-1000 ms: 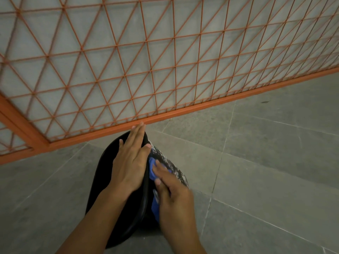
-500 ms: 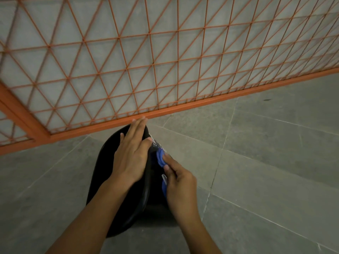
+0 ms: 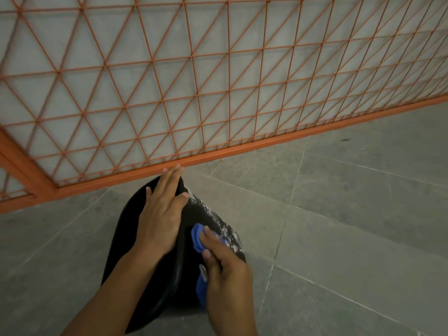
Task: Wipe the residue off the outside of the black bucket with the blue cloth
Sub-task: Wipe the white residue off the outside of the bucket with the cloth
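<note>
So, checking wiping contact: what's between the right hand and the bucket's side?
The blue cloth, pressed by the right hand against the black bucket; head view.

I see the black bucket [image 3: 126, 229] tipped on the floor, whitish residue [image 3: 218, 221] speckling its outer wall, blue cloth [image 3: 197, 238] bunched against it

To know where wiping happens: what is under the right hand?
Under the right hand lies the blue cloth, pressed on the black bucket wall. White residue shows beside it; any beneath is covered.
</note>
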A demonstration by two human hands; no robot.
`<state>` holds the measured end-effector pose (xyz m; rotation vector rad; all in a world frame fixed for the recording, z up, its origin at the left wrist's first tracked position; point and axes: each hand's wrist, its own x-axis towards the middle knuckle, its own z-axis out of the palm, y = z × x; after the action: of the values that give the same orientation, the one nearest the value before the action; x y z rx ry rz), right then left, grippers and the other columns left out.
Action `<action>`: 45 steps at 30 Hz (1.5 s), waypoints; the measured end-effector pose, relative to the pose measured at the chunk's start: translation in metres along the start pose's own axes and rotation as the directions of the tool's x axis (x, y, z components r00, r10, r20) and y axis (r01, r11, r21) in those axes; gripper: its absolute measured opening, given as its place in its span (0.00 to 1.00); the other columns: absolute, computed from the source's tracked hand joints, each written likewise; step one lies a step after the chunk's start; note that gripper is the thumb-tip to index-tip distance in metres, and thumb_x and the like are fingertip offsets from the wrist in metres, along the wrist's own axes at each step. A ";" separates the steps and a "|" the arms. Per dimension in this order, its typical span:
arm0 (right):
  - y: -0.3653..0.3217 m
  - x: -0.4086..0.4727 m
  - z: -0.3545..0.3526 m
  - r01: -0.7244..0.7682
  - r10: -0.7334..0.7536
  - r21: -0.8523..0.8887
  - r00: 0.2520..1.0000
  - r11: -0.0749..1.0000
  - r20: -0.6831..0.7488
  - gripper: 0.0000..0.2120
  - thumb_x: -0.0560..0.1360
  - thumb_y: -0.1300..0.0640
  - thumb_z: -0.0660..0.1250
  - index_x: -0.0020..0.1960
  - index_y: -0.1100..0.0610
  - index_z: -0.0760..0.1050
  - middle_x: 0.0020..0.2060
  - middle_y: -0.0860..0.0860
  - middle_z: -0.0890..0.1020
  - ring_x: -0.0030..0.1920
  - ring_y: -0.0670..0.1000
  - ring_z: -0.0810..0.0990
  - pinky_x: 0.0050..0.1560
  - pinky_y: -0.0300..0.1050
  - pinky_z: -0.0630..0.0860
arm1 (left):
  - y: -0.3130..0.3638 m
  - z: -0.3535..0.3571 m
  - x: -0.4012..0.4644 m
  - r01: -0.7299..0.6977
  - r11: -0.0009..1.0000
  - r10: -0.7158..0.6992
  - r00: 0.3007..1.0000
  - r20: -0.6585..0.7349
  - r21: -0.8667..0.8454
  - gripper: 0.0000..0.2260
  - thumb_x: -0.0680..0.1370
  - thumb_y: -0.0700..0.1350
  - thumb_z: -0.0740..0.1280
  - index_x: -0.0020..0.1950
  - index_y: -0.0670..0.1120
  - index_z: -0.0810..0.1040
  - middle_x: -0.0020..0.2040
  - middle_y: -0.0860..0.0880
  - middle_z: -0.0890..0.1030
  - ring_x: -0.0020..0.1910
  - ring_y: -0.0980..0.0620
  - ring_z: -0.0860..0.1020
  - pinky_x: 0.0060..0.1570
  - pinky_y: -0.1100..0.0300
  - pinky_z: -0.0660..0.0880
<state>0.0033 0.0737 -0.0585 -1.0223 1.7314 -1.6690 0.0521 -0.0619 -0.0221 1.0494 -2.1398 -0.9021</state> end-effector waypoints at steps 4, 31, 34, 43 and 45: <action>0.012 0.021 -0.012 -0.051 0.049 -0.061 0.998 0.997 -0.032 0.15 0.78 0.60 0.58 0.59 0.45 0.72 0.57 0.38 0.76 0.57 0.33 0.72 0.59 0.27 0.67 | 0.004 0.002 -0.001 -0.004 1.000 0.005 1.000 0.016 -0.002 0.27 0.72 0.51 0.51 0.73 0.57 0.54 0.70 0.66 0.51 0.74 0.65 0.48 0.73 0.56 0.37; 0.017 0.010 -0.007 -0.180 0.174 -0.073 0.981 0.981 -0.086 0.15 0.78 0.60 0.58 0.61 0.49 0.74 0.53 0.40 0.77 0.47 0.35 0.76 0.48 0.20 0.67 | -0.001 -0.002 -0.002 -0.022 0.999 0.021 1.000 -0.013 -0.047 0.27 0.72 0.50 0.52 0.72 0.57 0.57 0.71 0.64 0.56 0.74 0.64 0.51 0.73 0.57 0.37; 0.029 0.019 -0.015 -0.291 0.275 -0.097 0.949 0.952 -0.154 0.14 0.78 0.60 0.58 0.62 0.52 0.74 0.54 0.46 0.79 0.47 0.40 0.75 0.47 0.25 0.69 | 0.004 0.001 -0.002 -0.024 0.998 0.024 1.000 -0.011 -0.051 0.26 0.72 0.50 0.52 0.70 0.60 0.56 0.71 0.65 0.55 0.73 0.66 0.51 0.72 0.60 0.37; 0.032 0.023 -0.019 -0.343 0.332 -0.055 0.931 0.938 -0.150 0.14 0.78 0.63 0.58 0.62 0.55 0.74 0.50 0.47 0.78 0.43 0.40 0.76 0.48 0.24 0.69 | 0.001 0.003 -0.002 -0.014 0.999 0.013 1.000 -0.007 -0.040 0.27 0.72 0.51 0.51 0.73 0.59 0.55 0.72 0.65 0.53 0.74 0.66 0.49 0.72 0.60 0.37; 0.026 0.016 -0.019 -0.373 0.369 0.011 0.914 0.928 -0.168 0.14 0.78 0.63 0.58 0.61 0.53 0.73 0.45 0.46 0.77 0.43 0.38 0.78 0.43 0.20 0.69 | 0.004 0.003 -0.002 -0.019 0.999 0.020 1.000 0.017 -0.035 0.26 0.72 0.51 0.51 0.71 0.61 0.53 0.72 0.66 0.53 0.73 0.67 0.48 0.73 0.59 0.37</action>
<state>-0.0260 0.0707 -0.0803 -0.5253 1.9122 -1.5238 0.0489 -0.0578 -0.0214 1.0059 -2.1372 -0.9386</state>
